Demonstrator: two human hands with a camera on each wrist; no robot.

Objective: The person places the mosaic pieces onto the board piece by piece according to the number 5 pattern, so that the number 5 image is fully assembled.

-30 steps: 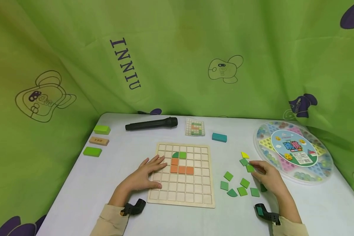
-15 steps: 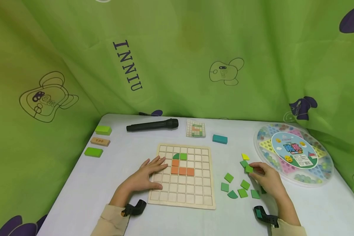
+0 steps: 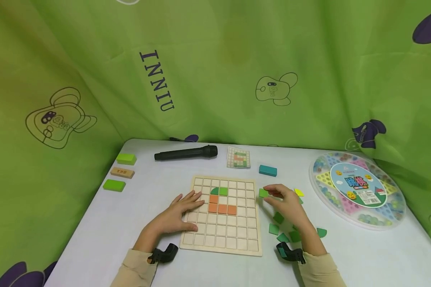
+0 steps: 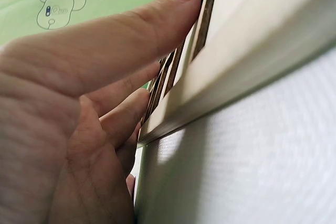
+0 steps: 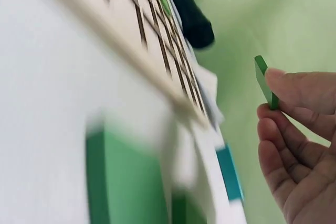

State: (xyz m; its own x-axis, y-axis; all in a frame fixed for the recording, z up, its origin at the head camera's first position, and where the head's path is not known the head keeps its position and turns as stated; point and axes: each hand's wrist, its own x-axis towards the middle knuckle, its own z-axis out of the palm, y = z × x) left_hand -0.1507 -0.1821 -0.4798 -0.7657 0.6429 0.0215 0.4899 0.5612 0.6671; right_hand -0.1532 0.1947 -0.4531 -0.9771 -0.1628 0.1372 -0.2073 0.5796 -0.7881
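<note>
My left hand (image 3: 176, 214) rests over the left edge of a wooden grid board (image 3: 237, 239), fingers spread and thumb on its surface. In the left wrist view the thumb (image 4: 126, 38) lies against the board's rim. On the board sit a dark green quarter-round piece (image 3: 215, 191), a light green square (image 3: 223, 191) and several orange squares (image 3: 222, 209). Just right of the board, my right hand (image 3: 285, 203) pinches a green square tile (image 3: 263, 193) between thumb and fingers. The right wrist view shows that tile (image 5: 266, 83) held up on edge, off the table.
Several loose green tiles (image 3: 274, 229) and a yellow quarter-round (image 3: 299, 192) lie around the right forearm. Behind the board are a black microphone (image 3: 186, 153), a pattern card (image 3: 238, 157) and a teal block (image 3: 267, 170). A round marble-game box (image 3: 357, 189) stands right; blocks (image 3: 114, 185) line the left.
My right hand has picked up a green square from the loose tiles and carried it left, close to the board's right edge. The left hand stays in place on the board.
</note>
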